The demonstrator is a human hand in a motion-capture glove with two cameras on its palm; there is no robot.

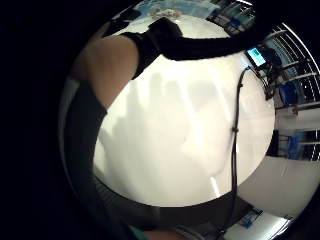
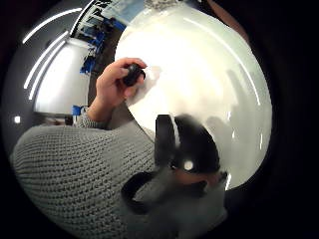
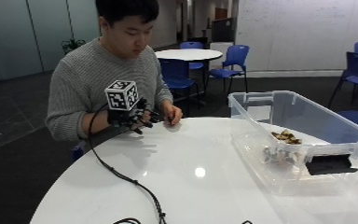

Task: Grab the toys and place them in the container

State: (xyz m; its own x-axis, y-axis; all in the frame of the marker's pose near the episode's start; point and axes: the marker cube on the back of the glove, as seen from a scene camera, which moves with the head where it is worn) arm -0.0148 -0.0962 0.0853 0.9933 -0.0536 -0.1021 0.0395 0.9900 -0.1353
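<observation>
A person in a grey knit sweater (image 3: 79, 88) sits at a round white table (image 3: 191, 182). The gloved right hand (image 3: 131, 119) hovers above the table's near-left area, palm down, fingers spread and relaxed, holding nothing; its shadow falls on the tabletop below. The bare left hand (image 3: 171, 115) rests at the table edge just beside the right, fingers curled round a small dark object (image 2: 132, 74) whose nature cannot be determined. A clear plastic container (image 3: 297, 140) stands on the table's far-right side, well apart from both hands. Toys (image 3: 281, 148) lie inside it on its floor: one brownish, one paler. A black cable (image 3: 126, 179) trails across the tabletop.
</observation>
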